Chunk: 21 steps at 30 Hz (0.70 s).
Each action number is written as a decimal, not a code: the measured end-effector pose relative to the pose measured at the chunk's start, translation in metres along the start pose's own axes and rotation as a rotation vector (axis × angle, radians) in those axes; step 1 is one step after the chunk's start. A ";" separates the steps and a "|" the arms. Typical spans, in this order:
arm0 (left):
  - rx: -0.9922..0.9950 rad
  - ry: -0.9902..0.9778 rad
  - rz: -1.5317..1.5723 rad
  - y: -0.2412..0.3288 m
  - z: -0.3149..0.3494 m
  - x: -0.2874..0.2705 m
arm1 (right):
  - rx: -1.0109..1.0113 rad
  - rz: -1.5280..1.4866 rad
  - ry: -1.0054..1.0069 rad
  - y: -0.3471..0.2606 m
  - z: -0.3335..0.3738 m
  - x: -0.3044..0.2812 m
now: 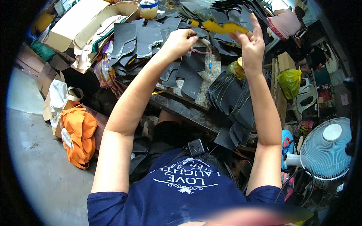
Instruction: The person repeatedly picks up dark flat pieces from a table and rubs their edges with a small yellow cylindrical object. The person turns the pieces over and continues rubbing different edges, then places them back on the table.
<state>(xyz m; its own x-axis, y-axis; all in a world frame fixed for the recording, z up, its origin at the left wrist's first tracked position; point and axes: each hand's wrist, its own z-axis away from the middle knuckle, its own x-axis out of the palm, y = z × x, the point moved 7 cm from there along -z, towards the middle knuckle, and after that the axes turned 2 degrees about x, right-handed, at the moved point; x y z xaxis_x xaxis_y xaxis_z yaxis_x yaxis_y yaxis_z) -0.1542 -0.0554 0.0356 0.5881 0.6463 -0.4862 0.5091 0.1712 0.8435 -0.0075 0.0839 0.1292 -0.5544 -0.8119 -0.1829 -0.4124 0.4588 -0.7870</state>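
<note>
My right hand (250,45) is raised over the worktable (188,109) and pinches a yellow strip of cut material (222,27) that stretches to the left. My left hand (180,40) is closed at the strip's dark left end (193,22); whether it grips it I cannot tell. Below both hands lie several black cut pieces (188,73) spread flat on the table. A stack of black curved pieces (233,100) sits under my right forearm.
A cardboard box (77,24) with paper patterns stands at the back left. An orange bag (78,133) and a white bag (60,96) lie on the floor at left. A white fan (326,148) and a yellow-green plastic bag (289,82) are at right.
</note>
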 end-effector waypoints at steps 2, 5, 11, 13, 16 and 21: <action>-0.236 -0.038 0.743 -0.009 0.007 0.013 | -0.032 0.000 -0.051 -0.006 0.024 0.014; -0.207 -0.120 0.716 -0.006 0.008 0.023 | -0.014 0.031 -0.129 -0.004 0.055 0.025; -0.165 -0.165 0.631 -0.016 0.005 0.045 | -0.107 0.107 -0.186 -0.005 0.088 0.030; -0.073 -0.029 0.694 -0.017 0.000 0.044 | -0.097 0.099 -0.186 -0.006 0.095 0.031; 0.207 0.041 0.886 -0.004 -0.007 0.040 | -0.123 0.119 -0.215 -0.010 0.103 0.033; -0.185 -0.066 0.826 -0.018 -0.008 0.036 | -0.113 0.193 -0.196 -0.012 0.109 0.017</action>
<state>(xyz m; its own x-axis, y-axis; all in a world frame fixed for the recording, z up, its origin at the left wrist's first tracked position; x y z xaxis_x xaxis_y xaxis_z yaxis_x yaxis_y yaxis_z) -0.1475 -0.0290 0.0050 0.7640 0.5741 0.2947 -0.2075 -0.2138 0.9546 0.0669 0.0252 0.0714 -0.4849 -0.7551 -0.4412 -0.3973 0.6396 -0.6581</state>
